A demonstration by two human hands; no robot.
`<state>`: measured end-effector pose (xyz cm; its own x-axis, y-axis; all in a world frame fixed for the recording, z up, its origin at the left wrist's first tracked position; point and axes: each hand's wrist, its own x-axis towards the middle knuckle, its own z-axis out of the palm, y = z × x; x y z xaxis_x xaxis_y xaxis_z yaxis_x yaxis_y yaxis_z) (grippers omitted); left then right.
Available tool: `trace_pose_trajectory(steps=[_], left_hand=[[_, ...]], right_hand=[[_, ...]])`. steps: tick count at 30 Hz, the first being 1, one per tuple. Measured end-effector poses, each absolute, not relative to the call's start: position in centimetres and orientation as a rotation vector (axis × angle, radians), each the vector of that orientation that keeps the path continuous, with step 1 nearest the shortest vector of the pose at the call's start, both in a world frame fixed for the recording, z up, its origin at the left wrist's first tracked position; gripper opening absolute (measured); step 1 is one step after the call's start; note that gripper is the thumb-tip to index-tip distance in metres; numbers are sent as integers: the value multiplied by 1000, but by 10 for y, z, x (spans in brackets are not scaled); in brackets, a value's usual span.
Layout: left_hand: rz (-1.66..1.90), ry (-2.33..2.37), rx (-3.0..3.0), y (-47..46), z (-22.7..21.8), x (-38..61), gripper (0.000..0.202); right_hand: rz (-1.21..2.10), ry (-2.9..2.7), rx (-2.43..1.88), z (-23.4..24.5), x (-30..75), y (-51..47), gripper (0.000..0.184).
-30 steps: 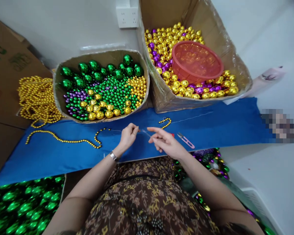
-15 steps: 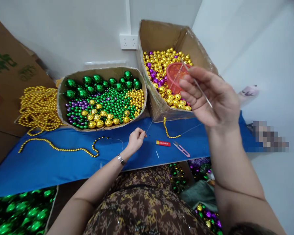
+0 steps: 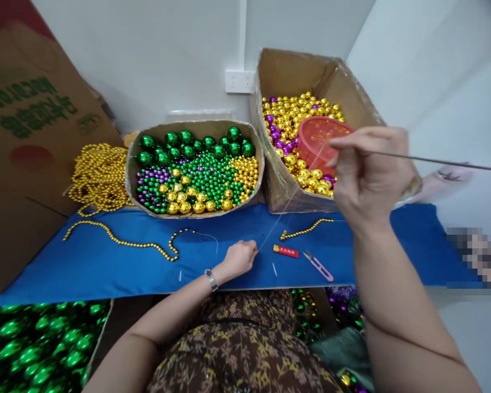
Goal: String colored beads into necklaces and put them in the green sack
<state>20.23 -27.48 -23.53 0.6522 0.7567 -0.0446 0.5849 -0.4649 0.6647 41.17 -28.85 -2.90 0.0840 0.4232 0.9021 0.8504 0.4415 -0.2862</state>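
My right hand [image 3: 368,174] is raised in front of the right box, its fingers closed on a long thin needle [image 3: 445,161] that points right. A clear thread [image 3: 281,213] runs taut from its fingertips down to my left hand [image 3: 239,257]. Low over the blue cloth, my left hand is closed, pinching that thread. To its right lie a short gold bead strand [image 3: 309,229], a red lighter [image 3: 286,251] and pink-handled thread snips [image 3: 319,267]. A longer gold bead strand [image 3: 123,240], with a thread tail, lies to its left.
A cardboard box [image 3: 263,180] of green, purple and gold beads stands at the back. The taller box [image 3: 360,82] beside it has gold and purple beads and a red basket [image 3: 305,144]. Bundled gold bead strings [image 3: 98,177] sit left. Green balls [image 3: 33,344] lie below the blue cloth [image 3: 147,278].
My right hand has turned, and the needle has swung from slanting across the palm to pointing right. The short gold strand has shifted and straightened. The view has tilted; my left hand still pinches the thread.
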Motion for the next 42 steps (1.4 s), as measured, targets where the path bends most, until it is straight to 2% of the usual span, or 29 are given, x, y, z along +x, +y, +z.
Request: trace_pose_trajectory(steps=[5, 9, 11, 15, 22, 27, 29, 34, 42], left_hand=[[374, 946, 2311, -264, -200, 173, 16], [774, 997, 2238, -209, -155, 156, 19], [847, 1127, 2223, -172, -143, 154, 15], [538, 1371, 2356, -112, -147, 163, 10], [485, 1386, 2327, -93, -169, 173, 18], [527, 1341, 2262, -96, -159, 167, 14], [624, 1233, 2055, -103, -151, 165, 13], [842, 775, 1059, -138, -138, 162, 17], [901, 688, 725, -168, -143, 162, 14]], right_hand=[[62, -1599, -1315, -78, 398, -289, 23], [259, -1634, -1419, -121, 382, -295, 25], [391, -1630, -1435, -137, 376, -298, 27], [540, -1606, -1413, -157, 367, -300, 28], [467, -1701, -1384, -175, 359, -297, 27], [370, -1744, -1409, -181, 355, -294, 26], [322, -1775, -1405, -183, 353, -294, 26], [157, -1867, -1458, -188, 351, -293, 27], [18, -1894, -1526, -192, 350, -296, 28]])
